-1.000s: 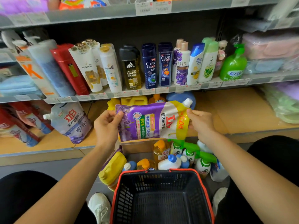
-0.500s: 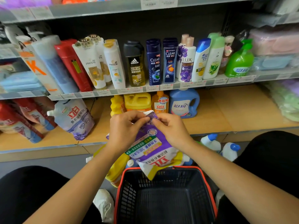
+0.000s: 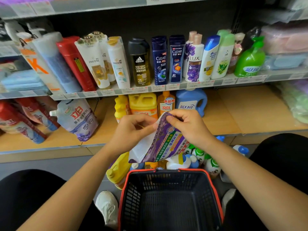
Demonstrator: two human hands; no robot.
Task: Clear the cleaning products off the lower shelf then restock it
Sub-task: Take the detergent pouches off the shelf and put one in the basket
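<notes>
The left hand point(image 3: 133, 130) and the right hand point(image 3: 190, 130) both pinch the top edge of the purple pouch point(image 3: 166, 145), with fingers curled on it. The pouch hangs down from them, just above the far rim of the basket point(image 3: 166, 170), which sits below the hands. A bunch of bottles point(image 3: 198, 155) stands on the floor under the hands, so I think much of the clearing is done. But the lower shelf point(image 3: 233, 114) is not cleared yet. Behind the hands stand a yellow jug point(image 3: 143, 104), an orange bottle point(image 3: 165, 102) and a blue jug point(image 3: 191, 102). To the left of the left hand lean a white pouch point(image 3: 78, 119) and red pouches point(image 3: 20, 120). Those look left to take off, and putting things back seems not begun.
</notes>
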